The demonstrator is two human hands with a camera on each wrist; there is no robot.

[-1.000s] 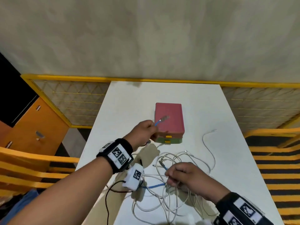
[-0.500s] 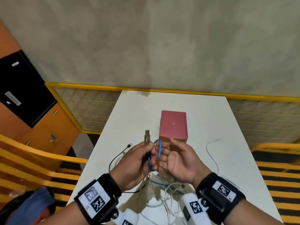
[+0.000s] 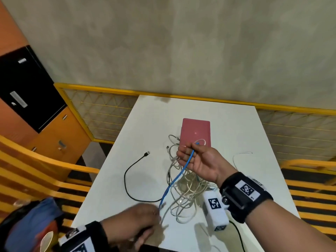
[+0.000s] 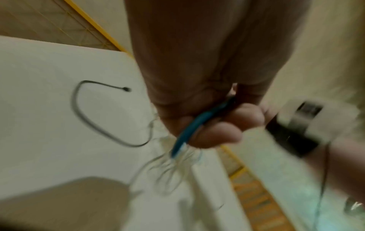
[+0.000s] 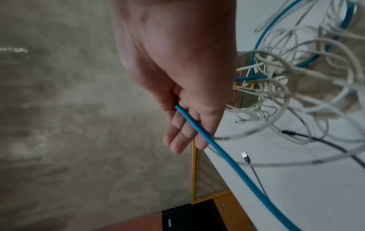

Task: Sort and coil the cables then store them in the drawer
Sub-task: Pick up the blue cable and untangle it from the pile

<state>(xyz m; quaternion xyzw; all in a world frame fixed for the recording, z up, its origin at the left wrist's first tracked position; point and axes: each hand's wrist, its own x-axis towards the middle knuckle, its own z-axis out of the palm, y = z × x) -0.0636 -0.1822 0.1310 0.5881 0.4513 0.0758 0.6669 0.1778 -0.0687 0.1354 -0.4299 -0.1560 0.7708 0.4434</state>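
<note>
A: The blue cable [image 3: 179, 176] runs taut from the right hand [image 3: 199, 161], raised above the table [image 3: 112, 188], down to the left hand [image 3: 134, 222] at the near edge. Part of it loops back through the white tangle [image 3: 187, 188] under the right wrist.

B: That's my worry. Judging by the right wrist view, blue strands thread among the white loops, so pulling harder could drag the whole heap along or tighten a knot.

A: And the heap lies right against the pink drawer box [image 3: 196, 131]. A tug might nudge the box or sweep plugs off the edge. The black cable [image 3: 131, 171] lies apart to the left, so it should stay out of it.

B: How are the hands holding?

A: The right one is fairly loose: the cable is pinched between thumb and palm, the fingers [image 5: 178, 137] nearly straight beneath it. With so light a hold, it could slip.

B: The left?

A: The head view is blurred there. The left wrist view shows curled fingers [image 4: 215, 136] clenched around the blue cable, near its plug end. Nothing is coiled yet, and I see no open drawer.
</note>
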